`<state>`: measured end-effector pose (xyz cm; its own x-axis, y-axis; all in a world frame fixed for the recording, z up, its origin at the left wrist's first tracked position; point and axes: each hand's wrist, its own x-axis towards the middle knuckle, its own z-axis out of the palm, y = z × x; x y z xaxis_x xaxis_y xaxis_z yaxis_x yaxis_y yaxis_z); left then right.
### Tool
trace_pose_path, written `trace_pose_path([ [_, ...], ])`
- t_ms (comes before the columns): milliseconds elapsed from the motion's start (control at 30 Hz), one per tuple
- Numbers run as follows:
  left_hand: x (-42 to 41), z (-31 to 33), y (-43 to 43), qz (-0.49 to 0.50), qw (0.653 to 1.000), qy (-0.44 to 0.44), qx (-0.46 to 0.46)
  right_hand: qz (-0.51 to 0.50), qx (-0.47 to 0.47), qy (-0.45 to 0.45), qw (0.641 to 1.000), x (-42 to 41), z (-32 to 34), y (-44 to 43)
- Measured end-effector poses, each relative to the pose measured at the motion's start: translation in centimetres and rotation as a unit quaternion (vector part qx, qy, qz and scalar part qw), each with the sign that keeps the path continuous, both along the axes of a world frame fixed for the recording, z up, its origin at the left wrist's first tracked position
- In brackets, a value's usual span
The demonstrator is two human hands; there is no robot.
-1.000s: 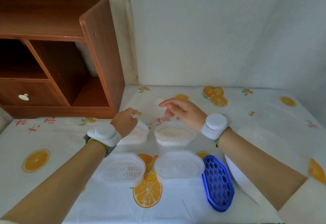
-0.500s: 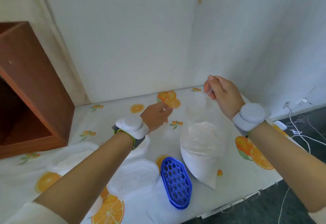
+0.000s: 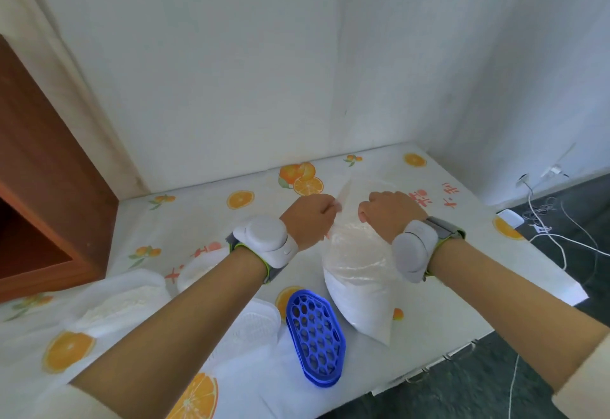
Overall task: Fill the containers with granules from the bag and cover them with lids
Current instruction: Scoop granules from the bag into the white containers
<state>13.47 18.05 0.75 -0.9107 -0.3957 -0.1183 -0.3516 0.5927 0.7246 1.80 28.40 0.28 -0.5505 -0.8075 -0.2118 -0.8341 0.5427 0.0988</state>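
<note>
A clear plastic bag (image 3: 358, 289) of white granules stands on the table at the right. My left hand (image 3: 308, 220) and my right hand (image 3: 391, 212) both grip the bag's top edge, one on each side of its mouth. Two white containers hold granules: one (image 3: 115, 303) at the left, another (image 3: 198, 268) partly hidden behind my left forearm. A white lid (image 3: 259, 319) lies near the front, half under my left arm. A blue perforated lid (image 3: 315, 336) lies beside it, just left of the bag.
A brown wooden cabinet (image 3: 43, 204) stands at the left on the table (image 3: 462, 286), which has an orange-print cloth. The table's right and front edges are close to the bag. White cables (image 3: 544, 230) lie on the dark floor at the right.
My view has swung right from the containers to the bag. My right hand came down onto the bag's top, and my left hand moved across to grip its other side.
</note>
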Motion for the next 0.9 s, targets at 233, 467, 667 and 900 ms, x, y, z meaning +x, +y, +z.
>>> trace_pose_path([
  [233,-0.4,0.5,0.7,-0.037,0.999,0.006,-0.034,-0.066,0.054,-0.095,0.992,-1.2,-0.6,0.8],
  [467,0.5,0.1,0.1,-0.019,0.999,0.012,-0.037,-0.085,-0.047,-0.201,0.975,0.5,-1.0,0.5],
  [667,0.8,-0.3,-0.3,-0.017,0.999,0.018,-0.032,-0.154,-0.171,-0.34,0.912,0.2,-1.2,0.3],
  [900,0.9,-0.4,-0.7,-0.018,0.999,0.02,-0.019,-0.214,-0.314,-0.467,0.798,-0.2,-0.2,0.2],
])
